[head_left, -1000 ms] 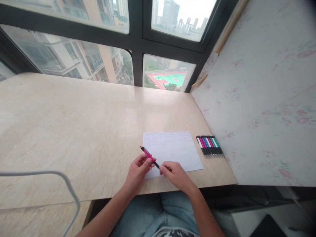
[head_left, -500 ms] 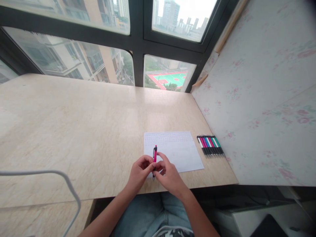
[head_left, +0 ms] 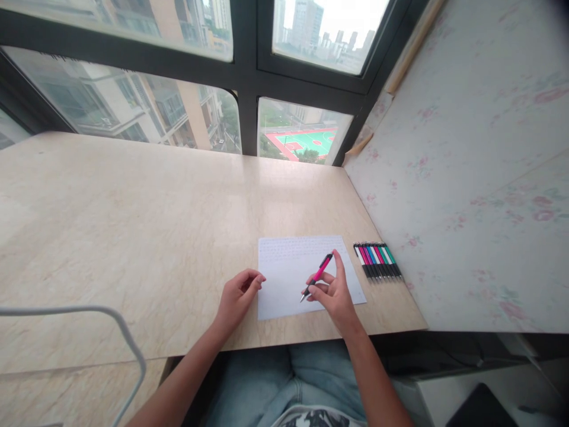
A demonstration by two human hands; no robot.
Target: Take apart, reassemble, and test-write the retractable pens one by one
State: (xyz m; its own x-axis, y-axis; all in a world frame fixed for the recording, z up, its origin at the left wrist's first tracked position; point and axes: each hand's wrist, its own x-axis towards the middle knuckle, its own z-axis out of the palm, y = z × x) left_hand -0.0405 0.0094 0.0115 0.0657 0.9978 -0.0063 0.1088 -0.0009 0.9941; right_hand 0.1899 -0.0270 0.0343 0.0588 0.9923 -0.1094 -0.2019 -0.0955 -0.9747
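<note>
My right hand is closed on a pink pen with a black clip and a dark grip. The pen slants over the paper, its metal tip pointing down and to the left, and a raised finger touches its top end. My left hand rests by the left edge of the white sheet of paper, its fingers curled in and thumb and fingertips together, with nothing seen in them. Rows of small handwriting cover the upper part of the sheet; the lower part is blank.
To the right of the paper lies a neat row of several pens in white, pink, blue and green. A marbled tabletop runs back to the window. A grey cable loops at the left, and a flowered wall borders the right side.
My hands have come apart. The right hand has carried the pink pen to the right and tilted it over the paper; the left hand has let go of it and moved left.
</note>
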